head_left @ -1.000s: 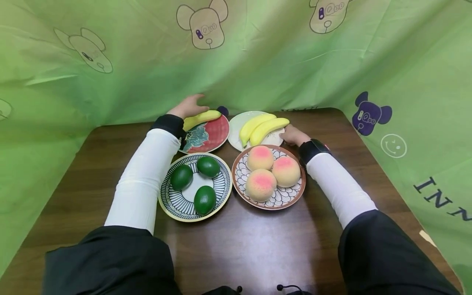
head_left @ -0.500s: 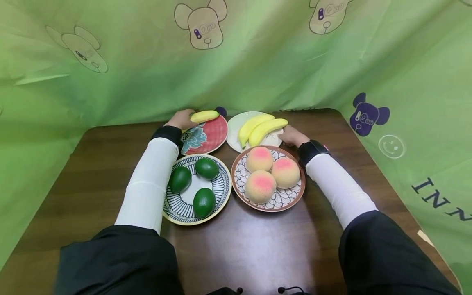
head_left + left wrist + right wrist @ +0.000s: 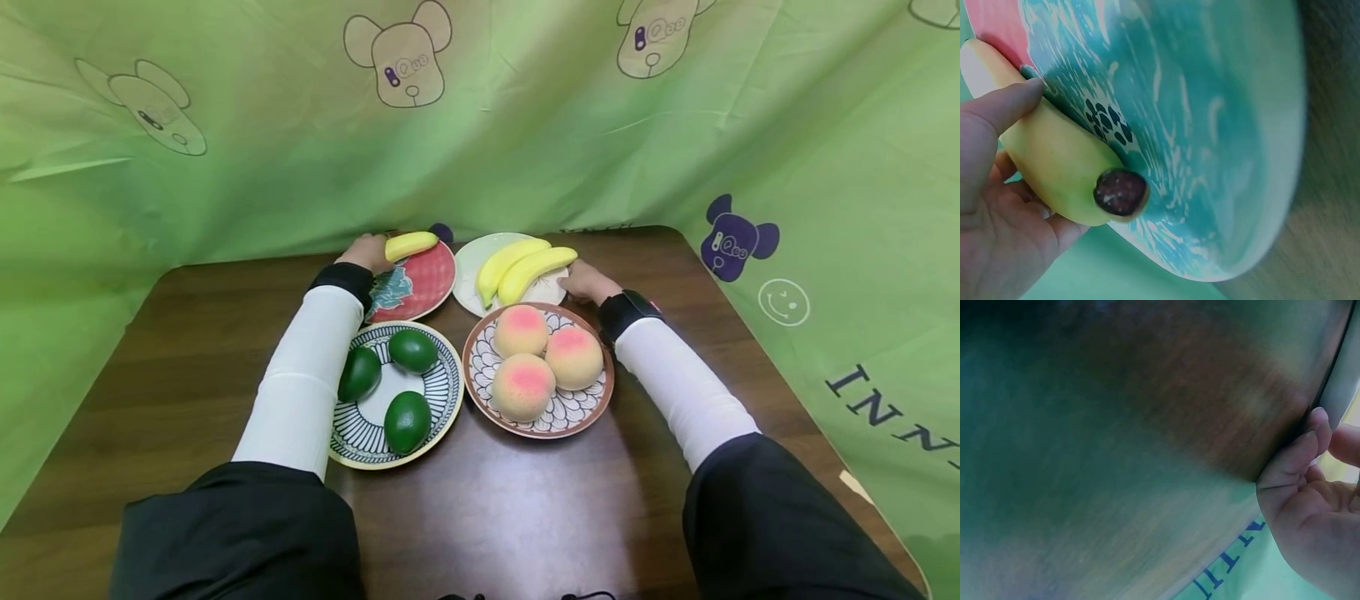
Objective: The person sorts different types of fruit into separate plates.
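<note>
In the left wrist view, my left hand (image 3: 1004, 194) grips a yellow banana (image 3: 1060, 150), thumb on one side and fingers curled round the other. The dark banana tip points toward the camera. Below it lies a red plate (image 3: 431, 279) with a teal flower; whether the banana touches it, I cannot tell. My right hand (image 3: 588, 282) pinches the right rim of a white plate (image 3: 468, 267), fingers bent at its edge in the right wrist view. Two bananas (image 3: 531, 273) lie side by side on that white plate.
Nearer the person, a blue-striped plate (image 3: 450, 387) bears three green avocados (image 3: 407, 422). Beside it, a brown-rimmed patterned plate (image 3: 547, 432) carries three peaches (image 3: 523, 387). A green printed cloth (image 3: 525, 133) hangs behind and beside the wooden table (image 3: 187, 350).
My left hand, earlier spread above the banana on the red plate, has come down and taken hold of it. The right hand stays at the white plate's rim. The head view shifts slightly.
</note>
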Demonstrator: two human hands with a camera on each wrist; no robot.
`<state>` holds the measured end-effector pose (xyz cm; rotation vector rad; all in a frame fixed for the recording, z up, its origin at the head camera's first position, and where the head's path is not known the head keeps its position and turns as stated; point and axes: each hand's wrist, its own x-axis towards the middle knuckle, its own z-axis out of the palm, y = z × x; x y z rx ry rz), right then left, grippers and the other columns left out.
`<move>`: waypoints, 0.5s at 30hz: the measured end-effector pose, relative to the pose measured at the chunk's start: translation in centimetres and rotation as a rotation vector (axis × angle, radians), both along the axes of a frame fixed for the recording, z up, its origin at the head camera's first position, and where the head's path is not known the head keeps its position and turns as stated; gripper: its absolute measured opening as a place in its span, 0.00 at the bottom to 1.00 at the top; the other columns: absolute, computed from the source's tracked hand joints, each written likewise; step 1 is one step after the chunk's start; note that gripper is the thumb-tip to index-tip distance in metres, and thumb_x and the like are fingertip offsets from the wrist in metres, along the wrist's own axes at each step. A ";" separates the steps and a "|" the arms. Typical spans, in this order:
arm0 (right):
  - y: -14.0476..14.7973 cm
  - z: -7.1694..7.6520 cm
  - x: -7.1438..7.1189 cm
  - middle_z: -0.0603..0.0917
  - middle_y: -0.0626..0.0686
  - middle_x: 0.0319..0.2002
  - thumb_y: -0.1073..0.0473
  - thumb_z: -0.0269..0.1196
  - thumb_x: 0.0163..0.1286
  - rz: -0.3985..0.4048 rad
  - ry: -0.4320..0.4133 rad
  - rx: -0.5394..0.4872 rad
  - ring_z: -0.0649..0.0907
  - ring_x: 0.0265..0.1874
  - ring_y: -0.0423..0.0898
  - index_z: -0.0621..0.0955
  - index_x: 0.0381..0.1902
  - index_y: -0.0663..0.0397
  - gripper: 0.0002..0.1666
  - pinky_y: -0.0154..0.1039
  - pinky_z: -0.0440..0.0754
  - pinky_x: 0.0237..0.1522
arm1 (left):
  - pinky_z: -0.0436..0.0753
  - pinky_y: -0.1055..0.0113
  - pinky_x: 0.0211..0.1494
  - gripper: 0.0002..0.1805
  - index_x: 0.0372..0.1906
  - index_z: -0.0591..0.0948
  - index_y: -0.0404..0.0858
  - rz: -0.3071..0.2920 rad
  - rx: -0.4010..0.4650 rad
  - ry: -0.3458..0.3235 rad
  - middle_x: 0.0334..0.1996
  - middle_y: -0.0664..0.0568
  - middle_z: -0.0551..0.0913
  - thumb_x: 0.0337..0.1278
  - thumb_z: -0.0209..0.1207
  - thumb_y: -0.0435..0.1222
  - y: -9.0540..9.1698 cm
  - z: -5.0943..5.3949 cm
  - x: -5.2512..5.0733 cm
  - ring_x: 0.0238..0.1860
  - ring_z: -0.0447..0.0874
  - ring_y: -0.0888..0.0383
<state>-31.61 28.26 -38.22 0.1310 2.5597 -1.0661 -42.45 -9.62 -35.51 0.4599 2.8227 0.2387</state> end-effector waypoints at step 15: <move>0.1 -0.6 -0.4 0.65 0.42 0.13 0.60 0.46 0.80 -0.021 -0.010 0.010 0.68 0.14 0.37 0.71 0.42 0.62 0.11 0.31 0.71 0.24 | 0.73 0.46 0.66 0.28 0.66 0.65 0.23 -0.047 0.086 0.003 0.53 0.31 0.75 0.73 0.54 0.39 0.0 1.1 0.3 0.53 0.74 0.39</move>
